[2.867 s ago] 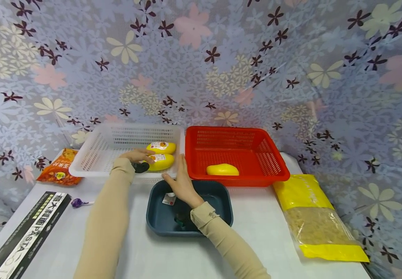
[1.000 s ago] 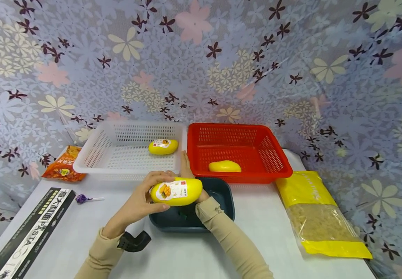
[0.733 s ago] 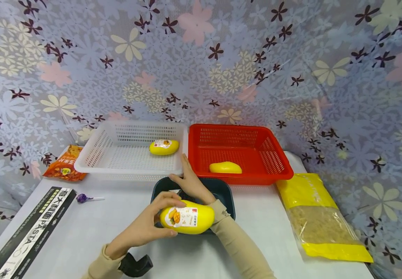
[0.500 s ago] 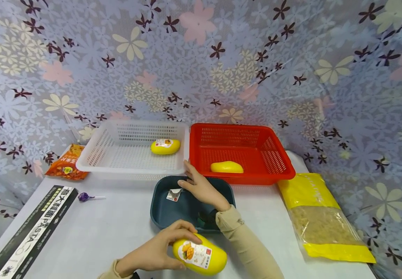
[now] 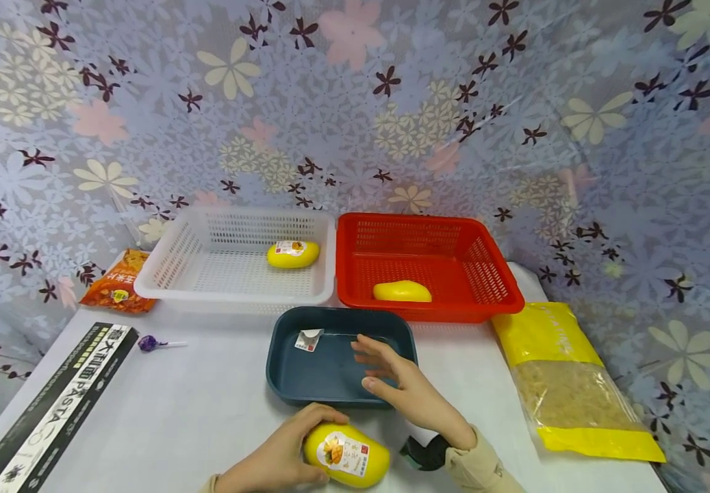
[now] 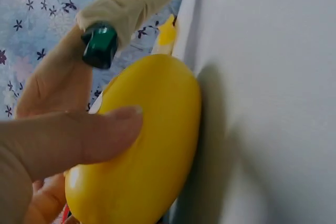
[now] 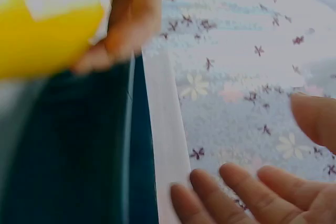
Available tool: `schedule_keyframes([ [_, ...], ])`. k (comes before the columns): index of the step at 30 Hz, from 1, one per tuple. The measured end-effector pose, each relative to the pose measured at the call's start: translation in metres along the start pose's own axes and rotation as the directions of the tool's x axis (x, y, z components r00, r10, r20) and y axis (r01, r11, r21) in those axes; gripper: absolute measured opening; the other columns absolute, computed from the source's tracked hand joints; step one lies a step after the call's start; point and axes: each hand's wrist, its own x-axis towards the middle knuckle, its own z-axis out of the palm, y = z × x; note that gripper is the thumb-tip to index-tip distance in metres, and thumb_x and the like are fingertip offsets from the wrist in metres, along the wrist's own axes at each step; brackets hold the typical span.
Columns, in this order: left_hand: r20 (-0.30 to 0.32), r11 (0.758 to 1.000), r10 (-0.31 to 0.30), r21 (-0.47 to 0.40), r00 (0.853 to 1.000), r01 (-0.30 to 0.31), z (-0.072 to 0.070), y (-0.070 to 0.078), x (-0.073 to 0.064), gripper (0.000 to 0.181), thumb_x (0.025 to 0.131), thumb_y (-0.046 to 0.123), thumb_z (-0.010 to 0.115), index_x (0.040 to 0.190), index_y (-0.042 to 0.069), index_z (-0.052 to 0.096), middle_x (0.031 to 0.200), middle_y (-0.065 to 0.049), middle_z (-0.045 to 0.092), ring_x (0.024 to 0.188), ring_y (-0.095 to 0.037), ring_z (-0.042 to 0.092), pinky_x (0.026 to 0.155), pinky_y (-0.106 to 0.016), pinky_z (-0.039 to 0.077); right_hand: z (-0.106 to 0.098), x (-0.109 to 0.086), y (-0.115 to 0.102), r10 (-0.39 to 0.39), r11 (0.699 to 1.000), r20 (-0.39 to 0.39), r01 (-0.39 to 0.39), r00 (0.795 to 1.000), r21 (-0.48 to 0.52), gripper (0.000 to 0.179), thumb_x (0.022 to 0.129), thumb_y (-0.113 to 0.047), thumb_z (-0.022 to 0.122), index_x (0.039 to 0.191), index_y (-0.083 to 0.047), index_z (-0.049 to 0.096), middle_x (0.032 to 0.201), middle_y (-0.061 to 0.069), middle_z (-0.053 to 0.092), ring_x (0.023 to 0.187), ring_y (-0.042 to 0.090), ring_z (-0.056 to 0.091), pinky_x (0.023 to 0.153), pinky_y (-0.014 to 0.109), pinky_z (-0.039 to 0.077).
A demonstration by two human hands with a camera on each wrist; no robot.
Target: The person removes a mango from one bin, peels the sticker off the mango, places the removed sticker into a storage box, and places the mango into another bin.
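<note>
At the table's near edge my left hand (image 5: 287, 448) grips a yellow mango (image 5: 348, 455) with a printed white label facing up. In the left wrist view the thumb (image 6: 100, 135) presses the mango's (image 6: 157, 140) smooth side. My right hand (image 5: 413, 390) hovers at the right front corner of a dark blue basin (image 5: 330, 400), fingers spread and holding nothing. Inside that basin lies a small white label (image 5: 308, 340). A second labelled mango (image 5: 293, 254) sits in the white basket (image 5: 231, 298); another yellow mango (image 5: 402, 292), no label visible, sits in the red basket (image 5: 435, 311).
Both baskets stand side by side behind the basin. On the left are an orange snack bag (image 5: 117, 284), a black pasta box (image 5: 61, 404) and a purple lollipop (image 5: 151, 343). A yellow-ended clear bag (image 5: 570, 383) lies on the right. A floral cloth (image 5: 355, 123) hangs behind.
My left hand has taken one mango out of the white basket and brought it toward me, past the basin. My right hand has drawn back from the baskets' rims toward the front right.
</note>
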Motion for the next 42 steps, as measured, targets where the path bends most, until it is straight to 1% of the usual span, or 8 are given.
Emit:
schedule_keyframes([
  [9,-0.047,0.994,-0.105,-0.015,0.993,0.104,-0.004,-0.005,-0.003,0.063,0.071,0.018,0.084,0.125,0.02,0.052,0.127,0.001,0.055,0.11,-0.008,0.054,0.094,-0.02,0.045,0.031,-0.032,0.005,-0.123,0.985,0.013,0.12,0.992,0.125,0.052,0.096,-0.003,0.056,0.144,-0.008,0.039,0.132,0.022,0.058,0.117,0.023,0.061,0.094,0.033,0.053],
  [13,-0.069,0.995,-0.103,0.009,0.992,0.104,-0.007,-0.002,-0.002,0.06,0.068,0.013,0.084,0.119,0.019,0.053,0.122,0.004,0.057,0.109,-0.008,0.055,0.095,-0.021,0.046,0.042,-0.042,0.014,0.036,0.988,0.103,-0.051,0.994,0.146,0.054,0.095,-0.016,0.062,0.144,-0.011,0.04,0.137,0.014,0.056,0.119,0.015,0.058,0.1,0.026,0.048],
  [17,-0.098,0.997,-0.077,0.021,0.992,0.08,-0.004,-0.001,-0.002,0.059,0.064,0.003,0.084,0.111,0.019,0.052,0.119,0.005,0.058,0.108,-0.008,0.055,0.096,-0.021,0.045,0.049,-0.046,0.024,0.265,0.945,0.22,-0.298,0.939,0.136,0.068,0.087,-0.033,0.072,0.145,-0.03,0.037,0.145,0.0,0.047,0.122,0.011,0.048,0.101,0.02,0.041],
  [20,-0.136,0.998,-0.048,0.038,0.989,0.054,0.0,0.0,-0.002,0.056,0.061,-0.004,0.082,0.103,0.018,0.051,0.121,0.002,0.058,0.111,-0.012,0.055,0.098,-0.02,0.044,0.055,-0.047,0.031,0.313,0.919,0.267,-0.361,0.911,0.155,0.076,0.081,-0.035,0.077,0.144,-0.037,0.035,0.146,-0.003,0.042,0.122,0.014,0.044,0.1,0.02,0.041],
  [24,-0.174,0.998,-0.036,0.053,0.984,0.046,0.003,0.004,-0.002,0.051,0.064,-0.001,0.081,0.102,0.017,0.052,0.125,0.0,0.056,0.114,-0.018,0.054,0.101,-0.02,0.042,0.06,-0.046,0.038,0.252,0.947,0.223,-0.288,0.942,0.145,0.077,0.078,-0.033,0.08,0.143,-0.034,0.038,0.143,-0.004,0.046,0.12,0.012,0.046,0.101,0.02,0.041],
  [29,-0.211,0.996,-0.069,0.04,0.975,0.079,0.005,0.006,-0.003,0.038,0.082,0.024,0.076,0.113,0.016,0.055,0.121,0.003,0.056,0.11,-0.013,0.054,0.099,-0.022,0.044,0.063,-0.045,0.042,0.226,0.964,0.185,-0.247,0.956,0.101,0.075,0.078,-0.032,0.08,0.142,-0.033,0.042,0.142,-0.005,0.05,0.118,0.008,0.048,0.101,0.02,0.041],
  [36,-0.358,0.987,-0.084,0.097,0.93,0.126,0.011,0.013,0.002,0.004,0.092,0.022,0.065,0.091,0.019,0.063,0.107,0.005,0.063,0.097,-0.008,0.058,0.081,-0.022,0.049,0.063,-0.045,0.043,0.175,0.982,0.182,-0.186,0.968,0.043,0.076,0.078,-0.035,0.079,0.144,-0.031,0.042,0.143,-0.004,0.05,0.121,0.008,0.049,0.104,0.021,0.04],
  [42,-0.449,0.95,-0.16,0.173,0.879,0.261,0.018,0.022,0.004,0.008,0.09,0.02,0.067,0.083,0.023,0.065,0.104,0.008,0.064,0.093,-0.009,0.061,0.076,-0.026,0.05,0.064,-0.045,0.044,0.121,0.992,0.168,-0.124,0.978,0.003,0.078,0.078,-0.037,0.079,0.145,-0.026,0.042,0.143,-0.002,0.05,0.122,0.008,0.051,0.107,0.021,0.039],
])
